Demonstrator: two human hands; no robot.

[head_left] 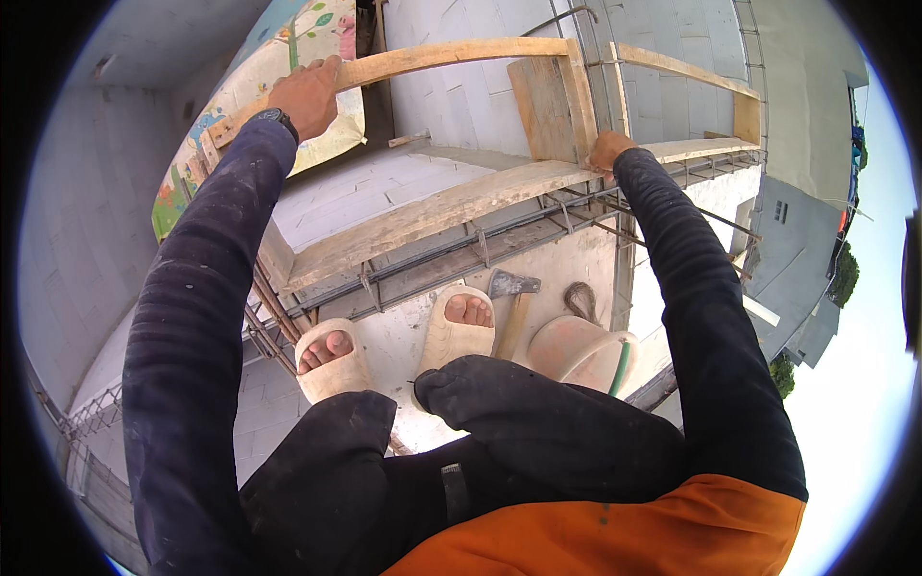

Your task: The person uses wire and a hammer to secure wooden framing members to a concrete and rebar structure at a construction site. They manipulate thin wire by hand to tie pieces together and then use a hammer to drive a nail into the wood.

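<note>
Nearest to us, at the bottom of the frame, we see an orange shirt (624, 528) and dark trousers (327, 480), then pale open-toed sandals (451, 341) on the feet at lower centre. Just right of the sandals we find a hatchet (514, 284) with a wooden handle, and beside it a pinkish bucket (562, 348). Past these, steel bars (480, 248) run alongside the near board of a wooden frame (432, 211), which stretches across the upper middle of the frame. At its inner corner, right of centre, we see the right hand (610, 151) touching the wood, fingers bent; whether they pinch it we cannot tell. At upper left, the left hand (307, 99) grips the frame's curved far board, fingers pressed together and curled over it. Behind that hand lies a colourful printed sheet (331, 125), and farthest off, at the right, green trees (844, 274) stand against the sky.
</note>
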